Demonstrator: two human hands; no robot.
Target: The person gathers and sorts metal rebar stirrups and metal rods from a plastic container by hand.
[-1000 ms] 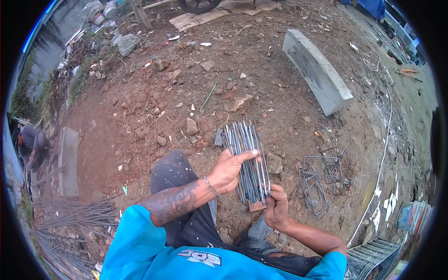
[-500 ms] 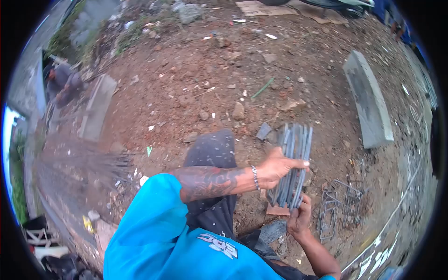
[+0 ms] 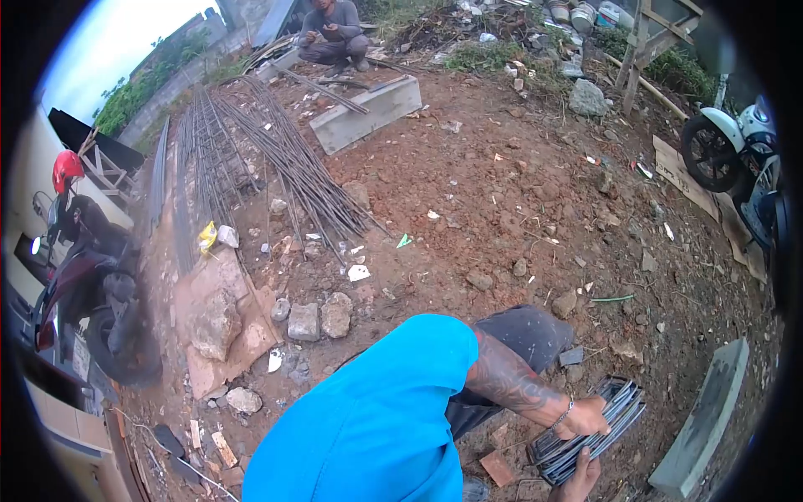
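A bundle of bent steel rebar stirrups lies at the lower right, the bars close together and slightly tilted. Across its top, my left hand grips the bars, a bracelet on the wrist. My right hand is closed around the near lower side of the same bundle, its fingers partly hidden. A reddish brick piece lies on the soil just left of the bundle. Close to my knee is a small grey block.
Concrete beams stand on the right and toward the back. Long rebar rods cover the left ground, with rubble nearer me. A person crouches behind. Motorbikes stand at both sides.
My view has swung left, bringing the rods and crouching person into clearer sight. The stirrup bundle now sits lower right and more slanted, with both hands still on it.
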